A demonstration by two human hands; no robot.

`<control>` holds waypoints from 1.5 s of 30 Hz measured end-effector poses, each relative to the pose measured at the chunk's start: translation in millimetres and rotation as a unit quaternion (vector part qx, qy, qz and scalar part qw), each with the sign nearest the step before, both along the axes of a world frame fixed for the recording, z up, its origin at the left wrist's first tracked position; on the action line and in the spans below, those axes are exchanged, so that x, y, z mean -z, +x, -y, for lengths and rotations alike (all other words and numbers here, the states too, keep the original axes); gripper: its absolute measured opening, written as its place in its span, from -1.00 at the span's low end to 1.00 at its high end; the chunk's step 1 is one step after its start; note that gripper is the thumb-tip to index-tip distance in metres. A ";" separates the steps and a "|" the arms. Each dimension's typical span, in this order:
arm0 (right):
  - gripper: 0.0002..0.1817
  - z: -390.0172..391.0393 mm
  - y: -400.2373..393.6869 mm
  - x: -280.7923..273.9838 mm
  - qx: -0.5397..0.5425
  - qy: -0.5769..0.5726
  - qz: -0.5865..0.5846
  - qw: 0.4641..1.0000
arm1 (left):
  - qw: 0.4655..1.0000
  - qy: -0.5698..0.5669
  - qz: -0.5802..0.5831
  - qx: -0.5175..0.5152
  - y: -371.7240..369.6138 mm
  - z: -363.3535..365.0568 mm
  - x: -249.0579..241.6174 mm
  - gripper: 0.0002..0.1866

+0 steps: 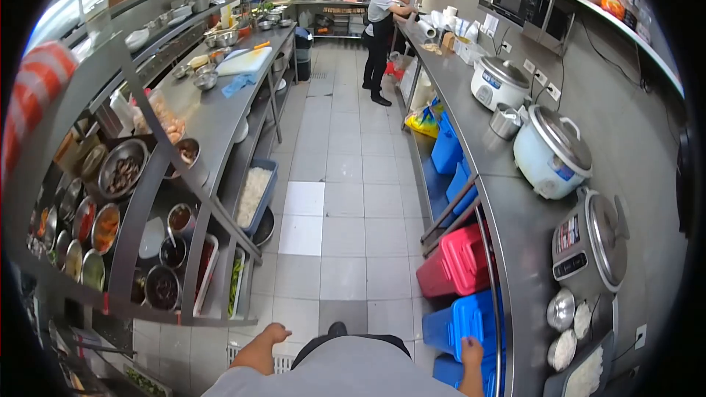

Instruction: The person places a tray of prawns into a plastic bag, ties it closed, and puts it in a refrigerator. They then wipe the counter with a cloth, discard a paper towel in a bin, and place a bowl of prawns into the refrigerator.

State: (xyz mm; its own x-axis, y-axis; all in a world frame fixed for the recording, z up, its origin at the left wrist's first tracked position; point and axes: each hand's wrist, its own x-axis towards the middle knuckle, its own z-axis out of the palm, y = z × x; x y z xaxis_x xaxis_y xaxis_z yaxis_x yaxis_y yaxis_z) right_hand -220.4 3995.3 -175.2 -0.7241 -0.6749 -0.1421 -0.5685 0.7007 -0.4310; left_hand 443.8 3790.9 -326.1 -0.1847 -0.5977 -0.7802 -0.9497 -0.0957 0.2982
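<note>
At the bottom centre my left hand (277,332) hangs beside my body above the tiled floor, its fingers curled; whether anything is in them is too small to tell. My right hand (471,345) is low on the right, in front of the blue bin (448,323) under the right counter. Its fingers look bent, and their contents cannot be made out. Whether it touches the bin is unclear. A red bin (460,261) stands just beyond the blue one.
The right steel counter (507,198) holds rice cookers (551,151) and bowls. On the left are a steel counter (195,106), food containers and a slanted metal frame. A tiled aisle (346,169) runs between. Two people (380,26) stand at the far end.
</note>
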 end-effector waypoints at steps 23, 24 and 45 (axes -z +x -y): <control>-0.43 723.5 -66.4 192.3 -0.439 0.365 0.002 0.821 | 0.935 -0.077 0.011 -0.347 43.1 496.7 -16.0 -0.19; -0.42 783.6 -77.2 207.6 -0.465 0.339 -0.064 0.816 | 0.894 -0.171 -0.046 -0.411 22.2 540.2 -50.4 -0.17; -0.51 1258.1 87.1 120.3 -0.413 0.362 0.151 0.822 | 0.708 -0.531 0.225 -0.408 160.7 1278.1 -228.3 -0.41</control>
State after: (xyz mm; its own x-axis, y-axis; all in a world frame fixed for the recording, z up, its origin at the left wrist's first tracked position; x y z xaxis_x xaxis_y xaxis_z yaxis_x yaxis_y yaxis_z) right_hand -133.2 2737.2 -295.5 0.0801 -0.5776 -0.8124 -0.9227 0.2653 -0.2796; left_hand 604.5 2512.7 -97.8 0.6839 -0.6566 0.3180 -0.7296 -0.6158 0.2976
